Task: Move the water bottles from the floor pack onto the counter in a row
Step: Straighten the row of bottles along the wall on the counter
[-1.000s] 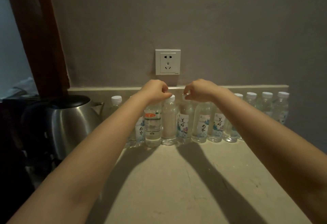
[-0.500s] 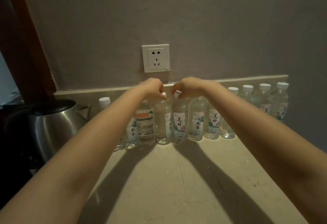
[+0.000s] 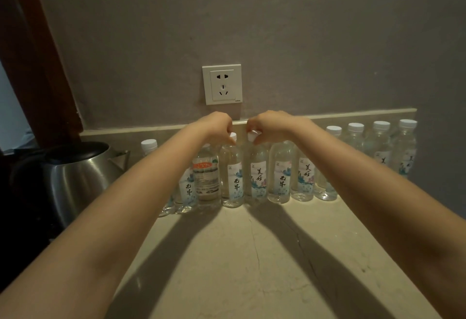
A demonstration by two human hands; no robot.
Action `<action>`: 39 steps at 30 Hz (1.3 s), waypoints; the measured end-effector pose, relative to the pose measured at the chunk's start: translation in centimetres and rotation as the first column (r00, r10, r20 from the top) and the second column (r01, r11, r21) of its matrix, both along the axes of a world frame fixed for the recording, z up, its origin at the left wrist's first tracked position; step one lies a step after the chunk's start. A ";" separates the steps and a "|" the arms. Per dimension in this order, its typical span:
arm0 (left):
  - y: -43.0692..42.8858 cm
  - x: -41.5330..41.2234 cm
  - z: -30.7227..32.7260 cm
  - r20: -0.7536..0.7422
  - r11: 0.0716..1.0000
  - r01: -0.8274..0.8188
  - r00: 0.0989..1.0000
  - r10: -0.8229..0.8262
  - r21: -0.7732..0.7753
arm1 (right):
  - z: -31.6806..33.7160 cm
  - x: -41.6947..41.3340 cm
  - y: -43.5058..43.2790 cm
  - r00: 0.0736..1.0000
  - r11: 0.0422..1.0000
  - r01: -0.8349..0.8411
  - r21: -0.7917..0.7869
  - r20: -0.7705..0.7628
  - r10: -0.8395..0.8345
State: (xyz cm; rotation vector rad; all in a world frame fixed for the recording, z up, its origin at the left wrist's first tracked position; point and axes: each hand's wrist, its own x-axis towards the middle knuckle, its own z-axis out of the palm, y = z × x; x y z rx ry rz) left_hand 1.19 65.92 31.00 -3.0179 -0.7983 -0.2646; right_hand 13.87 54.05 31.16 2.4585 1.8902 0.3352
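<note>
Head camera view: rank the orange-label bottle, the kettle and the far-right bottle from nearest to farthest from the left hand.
1. Orange-label bottle: just below and left of the left hand, in the row.
2. Kettle: farther left, at the counter's end.
3. Far-right bottle: last in the row, beyond the right hand.

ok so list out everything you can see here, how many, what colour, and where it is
water bottles: at least eleven, clear with white caps, upright in a row against the backsplash; arms hide part of the row
odd-label bottle: one, clear with orange-and-white label, in the row left of centre
kettle: one, steel with black lid, left end of the counter
wall socket: one, white, on the grey wall above the row
counter: one, beige stone, cracked near the middle
left hand: pinching a bottle cap
right hand: pinching the neighbouring cap
</note>
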 end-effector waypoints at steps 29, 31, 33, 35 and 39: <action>2.6 -10.9 2.9 0.407 0.976 -0.174 0.889 0.212 -0.127 | 1.3 -7.1 2.8 0.977 0.953 -0.214 0.215 0.056 0.207; 3.5 -12.7 2.3 0.393 0.969 -0.202 0.887 0.243 -0.144 | 1.1 -8.4 3.9 0.980 0.963 -0.199 0.180 0.045 0.194; 4.2 -13.8 1.6 0.372 0.965 -0.215 0.892 0.256 -0.149 | 0.9 -9.4 4.9 0.988 0.982 -0.152 0.111 0.054 0.147; 4.8 -14.2 0.8 0.359 0.971 -0.195 0.904 0.232 -0.137 | 0.7 -10.1 5.5 0.993 0.992 -0.112 0.058 0.051 0.109; 5.9 -13.4 -0.6 0.303 0.989 -0.105 0.944 0.132 -0.104 | 0.8 -10.9 6.1 0.999 0.999 -0.035 0.028 0.013 0.034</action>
